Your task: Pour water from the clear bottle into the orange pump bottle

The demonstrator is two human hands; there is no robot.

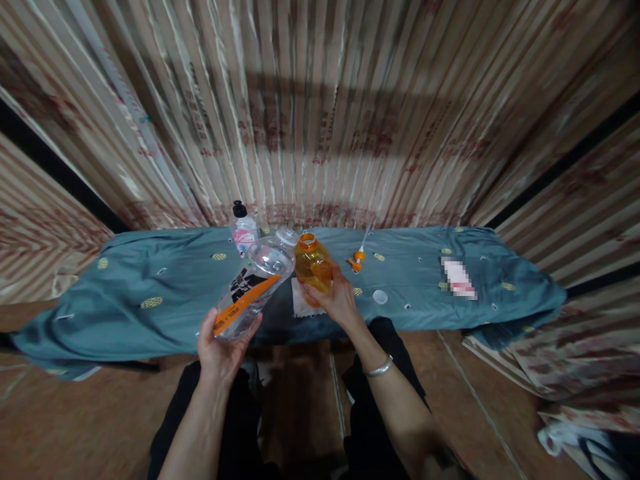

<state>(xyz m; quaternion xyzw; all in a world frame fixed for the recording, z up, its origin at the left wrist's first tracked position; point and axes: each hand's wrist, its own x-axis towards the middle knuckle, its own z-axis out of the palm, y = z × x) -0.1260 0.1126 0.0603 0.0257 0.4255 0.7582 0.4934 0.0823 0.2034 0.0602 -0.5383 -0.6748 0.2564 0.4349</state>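
My left hand [223, 350] grips the lower part of a large clear bottle [257, 283] with an orange and black label, tilted up to the right. Its mouth end is close to the open neck of an orange translucent bottle [311, 260]. That orange bottle is in my right hand [337, 297], fingers wrapped round its side. An orange spray head [358, 259] with a thin tube lies on the cloth to the right, and a white round cap [379, 297] lies nearer the front edge. Whether liquid passes between the bottles cannot be made out.
A small bottle with a black cap [245, 230] stands behind the clear bottle. A pale cloth [304, 305] lies under the orange bottle. A blurred packet [459, 279] is on the right of the cloth-covered table [175, 313]. Striped curtains hang behind.
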